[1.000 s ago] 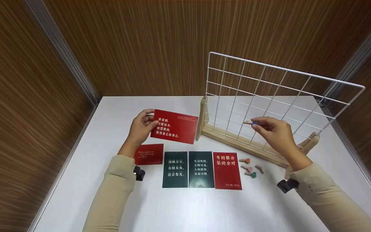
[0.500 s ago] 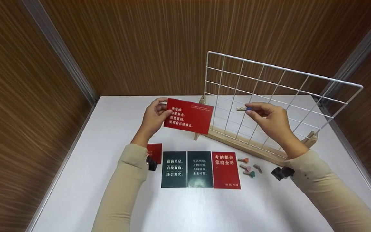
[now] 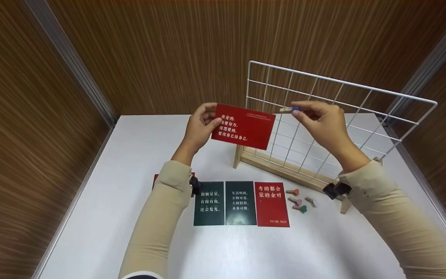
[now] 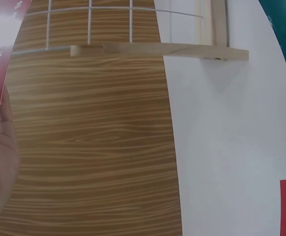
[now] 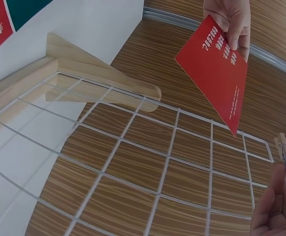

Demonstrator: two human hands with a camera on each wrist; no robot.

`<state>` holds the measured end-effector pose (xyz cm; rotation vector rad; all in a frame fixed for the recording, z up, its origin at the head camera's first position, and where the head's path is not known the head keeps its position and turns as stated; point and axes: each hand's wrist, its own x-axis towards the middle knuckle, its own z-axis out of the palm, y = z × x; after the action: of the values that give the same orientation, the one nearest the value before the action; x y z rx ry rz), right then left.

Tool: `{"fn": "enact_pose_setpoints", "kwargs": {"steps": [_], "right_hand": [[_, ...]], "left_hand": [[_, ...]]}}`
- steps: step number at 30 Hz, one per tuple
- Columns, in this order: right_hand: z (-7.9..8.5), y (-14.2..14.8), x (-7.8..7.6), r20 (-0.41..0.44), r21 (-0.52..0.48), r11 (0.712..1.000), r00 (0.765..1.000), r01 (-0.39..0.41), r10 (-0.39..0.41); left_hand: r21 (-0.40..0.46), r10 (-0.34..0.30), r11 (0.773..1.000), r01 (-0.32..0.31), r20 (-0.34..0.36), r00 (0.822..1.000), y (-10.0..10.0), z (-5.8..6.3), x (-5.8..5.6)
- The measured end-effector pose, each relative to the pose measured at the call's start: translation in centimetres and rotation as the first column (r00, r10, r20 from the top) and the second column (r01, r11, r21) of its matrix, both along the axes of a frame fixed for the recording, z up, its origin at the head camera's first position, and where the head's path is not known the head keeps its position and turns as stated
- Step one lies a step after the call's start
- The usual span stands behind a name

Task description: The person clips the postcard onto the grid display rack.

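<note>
Over the tabletop (image 3: 227, 250), the left hand (image 3: 201, 126) pinches a red card (image 3: 248, 128) by its left edge, near the left end of the wire grid (image 3: 342, 81); further right, the right hand (image 3: 321, 123) pinches a blue-topped clip (image 3: 287, 109).

Cards (image 3: 241, 207) in a row on the table (image 3: 230, 252), loose clips (image 3: 299, 209) just right of them, grid rack (image 3: 285, 171) behind those. Raised card's (image 3: 243, 128) in front of the rack's left end, raised clip (image 3: 286, 109) just right of it.
</note>
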<state>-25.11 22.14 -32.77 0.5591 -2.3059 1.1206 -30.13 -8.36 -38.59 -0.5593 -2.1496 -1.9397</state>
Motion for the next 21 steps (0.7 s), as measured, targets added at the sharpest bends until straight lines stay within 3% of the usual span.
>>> {"fn": "enact_pose_setpoints", "kwargs": {"steps": [21], "right_hand": [[3.8, -1.8, -1.3, 0.011, -0.004, 0.998, 0.998, 0.058, -0.058]], "left_hand": [[0.048, -0.028, 0.998, 0.03, -0.037, 0.999, 3.8, 3.7, -0.9]]}}
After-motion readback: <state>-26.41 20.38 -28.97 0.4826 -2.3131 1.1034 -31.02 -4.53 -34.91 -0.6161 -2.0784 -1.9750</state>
